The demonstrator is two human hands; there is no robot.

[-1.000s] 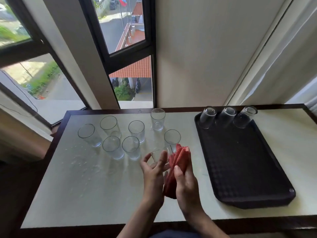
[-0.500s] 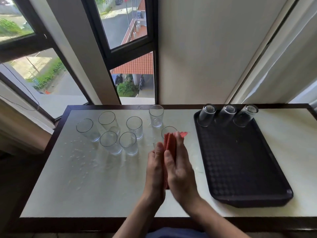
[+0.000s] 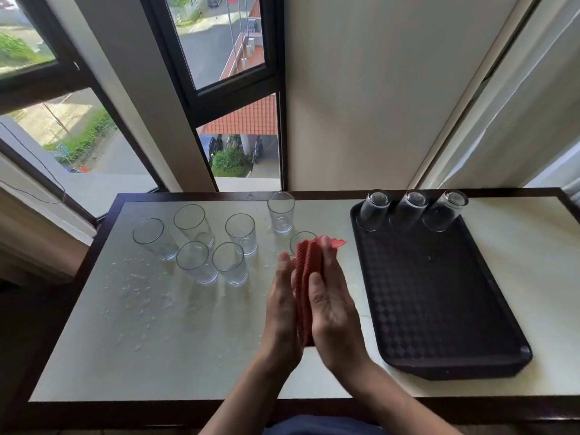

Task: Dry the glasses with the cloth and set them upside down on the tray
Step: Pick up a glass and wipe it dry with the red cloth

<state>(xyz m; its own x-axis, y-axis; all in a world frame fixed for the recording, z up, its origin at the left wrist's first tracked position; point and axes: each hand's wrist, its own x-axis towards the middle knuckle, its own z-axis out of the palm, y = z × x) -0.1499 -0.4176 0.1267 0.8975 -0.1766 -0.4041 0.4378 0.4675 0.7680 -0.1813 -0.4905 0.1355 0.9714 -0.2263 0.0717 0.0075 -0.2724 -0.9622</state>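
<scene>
**Cloth pressed flat between both palms, three glasses already inverted**

Everything was placed with reference to the tray (image 3: pixel 439 309), a dark rectangular one lying on the right part of the table (image 3: pixel 157 324).

Well to the left of the tray, six upright glasses (image 3: pixel 196 262) were seen grouped on the pale tabletop, with scattered water droplets (image 3: pixel 135 296) lying before them on the near side. A seventh upright glass (image 3: pixel 300 244) was partly hidden just behind the cloth, closer to the tray.

Just left of the tray's near half, the red cloth (image 3: pixel 309 277) was held folded and on edge. It was sandwiched between the left hand (image 3: pixel 281 309) and the right hand (image 3: pixel 332 312), both flattened with fingers extended, palms pressing the cloth from either side. No glass could be seen in either hand.

Along the tray's far edge, three inverted glasses (image 3: pixel 408 211) were standing in a row.

The cloth was judged soft and limp, easily bunched. The remaining glasses were judged light, rigid, fragile and probably slippery when wet; each would best be taken around the lower wall, with the cloth wrapped over the rim.
</scene>
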